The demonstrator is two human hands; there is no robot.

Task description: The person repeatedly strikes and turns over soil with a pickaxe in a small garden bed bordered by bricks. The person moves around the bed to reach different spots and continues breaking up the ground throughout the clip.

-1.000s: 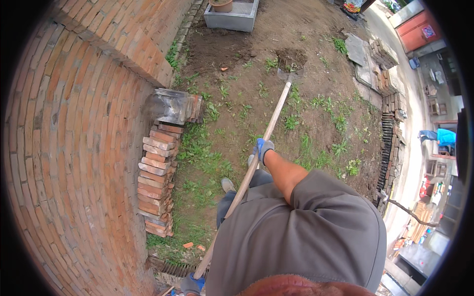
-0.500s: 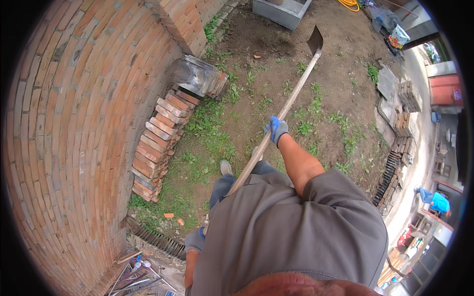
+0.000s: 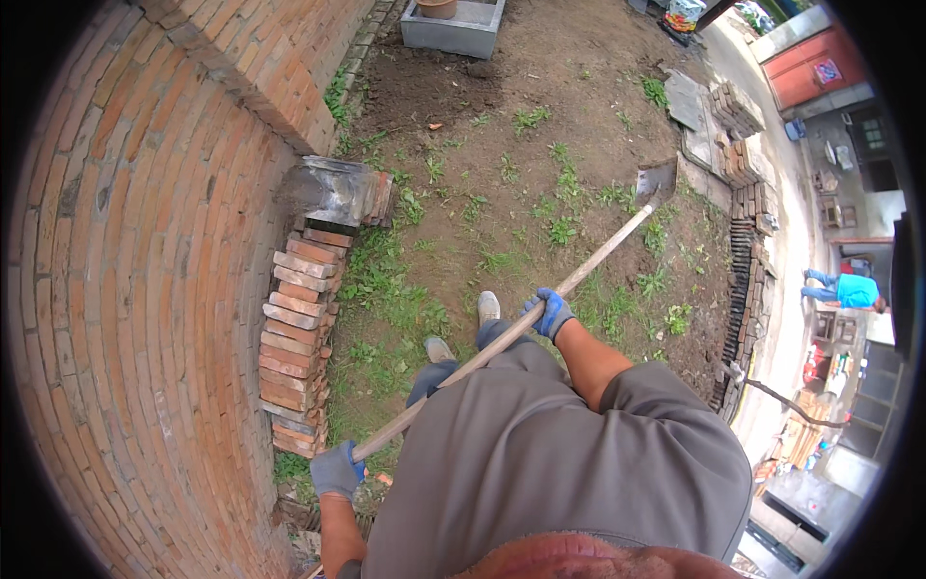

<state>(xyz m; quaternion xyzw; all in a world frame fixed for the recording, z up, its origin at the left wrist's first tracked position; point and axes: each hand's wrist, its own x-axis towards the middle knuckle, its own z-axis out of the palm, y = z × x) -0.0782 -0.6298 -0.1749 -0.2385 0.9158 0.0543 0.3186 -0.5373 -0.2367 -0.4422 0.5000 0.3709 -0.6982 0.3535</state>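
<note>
Both my hands wear blue-and-grey work gloves and grip the long wooden handle of a hoe. My left hand is closed round the butt end, low on the left beside my body. My right hand wraps the shaft farther up, in front of my shirt. The handle slants up to the right across my legs. Its broad metal blade is at the soil near the right edge of the plot; whether it touches the ground I cannot tell.
Along the brick wall on the left runs a brick stack. A grey trough stands at the far end. Low weeds dot the soil. Bricks and dark tiles line the right edge; a person in blue is beyond.
The hoe blade has swung right and nearer, away from the trough. My left hand has come out from beside my shirt with the handle end. My view has turned to the right.
</note>
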